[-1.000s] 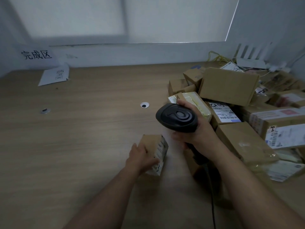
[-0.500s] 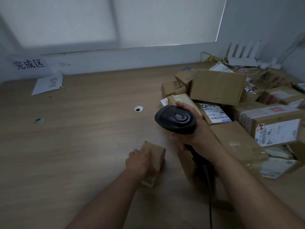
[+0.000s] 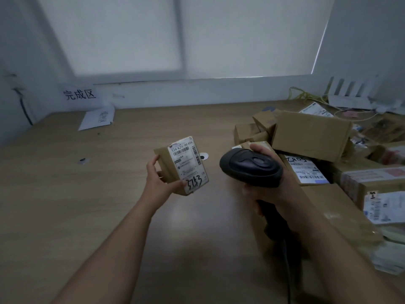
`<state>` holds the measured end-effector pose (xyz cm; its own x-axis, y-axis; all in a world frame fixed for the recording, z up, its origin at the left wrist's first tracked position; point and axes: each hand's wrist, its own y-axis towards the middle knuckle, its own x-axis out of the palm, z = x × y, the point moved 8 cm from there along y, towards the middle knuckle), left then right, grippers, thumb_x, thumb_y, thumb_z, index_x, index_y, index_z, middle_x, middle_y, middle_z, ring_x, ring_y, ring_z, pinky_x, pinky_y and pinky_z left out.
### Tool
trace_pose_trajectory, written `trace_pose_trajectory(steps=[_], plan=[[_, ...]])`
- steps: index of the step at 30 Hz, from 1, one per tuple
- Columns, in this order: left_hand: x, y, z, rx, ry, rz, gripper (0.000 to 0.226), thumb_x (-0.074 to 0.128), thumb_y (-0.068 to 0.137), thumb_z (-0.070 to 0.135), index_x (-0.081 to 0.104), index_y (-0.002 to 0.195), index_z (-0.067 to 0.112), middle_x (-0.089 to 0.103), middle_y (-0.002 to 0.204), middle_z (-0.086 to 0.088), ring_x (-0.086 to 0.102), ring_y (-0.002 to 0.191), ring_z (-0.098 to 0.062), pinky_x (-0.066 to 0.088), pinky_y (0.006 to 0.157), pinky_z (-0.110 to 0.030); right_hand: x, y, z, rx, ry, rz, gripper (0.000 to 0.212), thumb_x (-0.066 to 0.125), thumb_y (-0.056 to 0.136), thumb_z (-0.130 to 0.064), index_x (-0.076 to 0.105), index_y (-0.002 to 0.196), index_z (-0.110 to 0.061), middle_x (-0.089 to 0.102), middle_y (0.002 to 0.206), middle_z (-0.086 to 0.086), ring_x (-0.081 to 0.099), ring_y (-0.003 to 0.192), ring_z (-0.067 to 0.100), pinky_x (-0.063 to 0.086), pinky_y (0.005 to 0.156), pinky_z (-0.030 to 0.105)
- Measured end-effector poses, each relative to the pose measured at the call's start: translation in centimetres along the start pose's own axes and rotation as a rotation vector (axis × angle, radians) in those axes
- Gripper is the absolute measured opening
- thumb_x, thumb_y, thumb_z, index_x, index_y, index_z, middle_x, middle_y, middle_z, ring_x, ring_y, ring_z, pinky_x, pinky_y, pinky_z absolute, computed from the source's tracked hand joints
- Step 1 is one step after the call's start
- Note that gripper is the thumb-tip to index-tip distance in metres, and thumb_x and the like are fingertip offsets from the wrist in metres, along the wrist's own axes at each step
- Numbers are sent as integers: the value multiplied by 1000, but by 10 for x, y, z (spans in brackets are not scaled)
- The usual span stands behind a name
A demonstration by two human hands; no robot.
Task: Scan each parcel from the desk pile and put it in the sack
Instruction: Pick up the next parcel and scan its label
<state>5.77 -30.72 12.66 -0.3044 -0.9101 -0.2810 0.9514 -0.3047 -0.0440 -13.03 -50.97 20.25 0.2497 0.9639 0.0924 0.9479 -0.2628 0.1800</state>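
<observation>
My left hand (image 3: pixel 158 178) grips a small brown cardboard parcel (image 3: pixel 182 166) above the wooden desk (image 3: pixel 65 205). The parcel's white shipping label faces me, with a barcode and handwritten digits on it. My right hand (image 3: pixel 271 183) holds a black handheld barcode scanner (image 3: pixel 251 166) by its handle, to the right of the parcel with its head turned toward it. A gap separates scanner and parcel. The pile of cardboard parcels (image 3: pixel 311 132) fills the desk's right side. No sack is in view.
A paper sign with printed characters (image 3: pixel 80 94) hangs on the back wall, with a loose white sheet (image 3: pixel 97 117) on the desk below it. A white router (image 3: pixel 350 93) and yellow cables (image 3: pixel 304 96) sit at the back right. The scanner's cord runs down toward me.
My left hand has lifted the small parcel off the desk and turned its label up toward me. The scanner in my right hand stays raised beside it.
</observation>
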Motion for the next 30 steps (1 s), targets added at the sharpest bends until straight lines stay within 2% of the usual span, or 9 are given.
trace_pose_trajectory(steps=[4, 7, 10, 13, 15, 21, 24, 26, 30], plan=[[-12, -1, 8, 53, 5, 16, 105, 82, 71, -1, 16, 148, 28, 48, 116, -4, 52, 93, 0, 44, 69, -18, 11, -3, -10, 24, 92, -74, 90, 72, 59, 6, 42, 137, -27, 70, 88, 5, 51, 42, 28, 45, 38, 29], [-19, -1, 7, 68, 6, 36, 107, 82, 70, -1, 16, 148, 29, 48, 119, -5, 51, 95, 1, 44, 71, -19, 17, -8, -16, 28, 108, -124, 94, 78, 58, 9, 43, 136, -28, 69, 88, 7, 49, 43, 31, 44, 37, 29], [-21, -2, 7, 74, 16, 46, 108, 84, 69, 0, 17, 148, 28, 47, 120, -3, 51, 96, -3, 44, 71, -18, 17, -11, -17, 35, 91, -125, 88, 67, 59, 10, 45, 135, -29, 68, 87, 9, 49, 38, 27, 42, 37, 26], [-18, -4, 7, 72, 20, 50, 108, 83, 69, 0, 16, 149, 29, 46, 119, -3, 51, 97, -5, 42, 70, -18, 15, -15, -17, 40, 82, -124, 88, 66, 59, 9, 46, 134, -33, 69, 93, 9, 50, 37, 27, 42, 36, 27], [-16, -5, 7, 71, 20, 57, 108, 83, 69, 0, 16, 148, 29, 47, 118, -3, 51, 95, -1, 42, 70, -18, 11, -18, -16, 39, 66, -126, 89, 67, 59, 8, 47, 133, -36, 69, 94, 11, 50, 38, 27, 42, 36, 29], [-9, -15, 9, 71, 25, 79, 109, 83, 70, 1, 14, 149, 29, 46, 119, -4, 51, 104, -16, 42, 79, -27, 2, -27, -14, 43, 29, -121, 90, 68, 57, 9, 46, 133, -33, 72, 96, 4, 54, 39, 24, 45, 35, 27], [-6, -22, 9, 72, 18, 85, 108, 83, 69, 1, 16, 148, 30, 48, 118, -3, 52, 102, -15, 43, 78, -27, -6, -31, -19, 4, -68, -105, 89, 71, 56, 7, 44, 131, -32, 73, 97, -11, 64, 58, 12, 52, 50, 25], [-5, -29, 8, 72, 11, 97, 107, 84, 69, 1, 17, 147, 31, 49, 114, 0, 53, 103, -14, 45, 77, -25, -10, -35, -21, -15, -122, -104, 92, 76, 58, 14, 44, 130, -31, 72, 94, -17, 65, 67, 7, 53, 58, 23], [-7, -48, 8, 65, 17, 130, 106, 83, 70, 2, 16, 148, 31, 48, 118, -3, 54, 106, -16, 44, 79, -25, -10, -46, -21, -3, -97, -145, 89, 68, 64, 20, 44, 130, -34, 73, 89, -10, 60, 60, 18, 52, 52, 28]])
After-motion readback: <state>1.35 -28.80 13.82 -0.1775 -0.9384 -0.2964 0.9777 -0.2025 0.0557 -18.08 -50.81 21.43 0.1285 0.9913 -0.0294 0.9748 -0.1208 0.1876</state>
